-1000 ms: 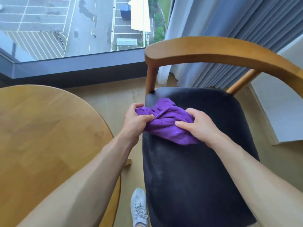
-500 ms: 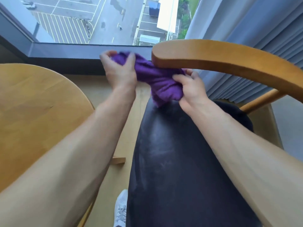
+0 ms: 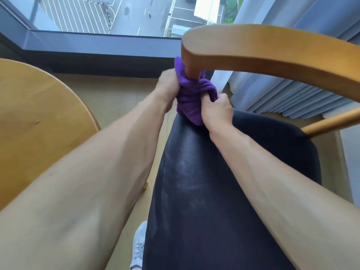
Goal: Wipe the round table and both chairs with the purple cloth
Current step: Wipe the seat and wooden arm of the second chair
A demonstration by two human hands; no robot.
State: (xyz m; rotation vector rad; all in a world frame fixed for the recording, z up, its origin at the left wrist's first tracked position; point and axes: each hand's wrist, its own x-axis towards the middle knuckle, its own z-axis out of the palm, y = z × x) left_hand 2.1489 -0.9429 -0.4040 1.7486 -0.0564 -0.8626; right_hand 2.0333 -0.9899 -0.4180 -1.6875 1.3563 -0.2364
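Forearms, two of them, reach away from the camera across the lower half of the view, with one pale sneaker (image 3: 138, 248) on the floor between them at the bottom edge. One chair (image 3: 210, 191) is in sight: its dark seat fills the middle, streaked with faint pale smears, and its curved wooden armrest (image 3: 272, 49) sweeps over the top right. One round table (image 3: 35, 121) of light wood lies to the left, just beside the chair. At the far end of the seat the two hands meet on one purple cloth (image 3: 190, 100), which is bunched around the upright wooden post (image 3: 192, 72) under the armrest's left end, hanging down to touch the seat's far edge. The left hand (image 3: 168, 88) has its fingers curled into the cloth on the post's left side; the right hand (image 3: 217, 110) grips the cloth's lower right folds with curled fingers. Beyond them run a dark window sill (image 3: 97, 49), a window (image 3: 116, 14) looking down on a marked car park, and, to the right, grey pleated curtains (image 3: 282, 96).
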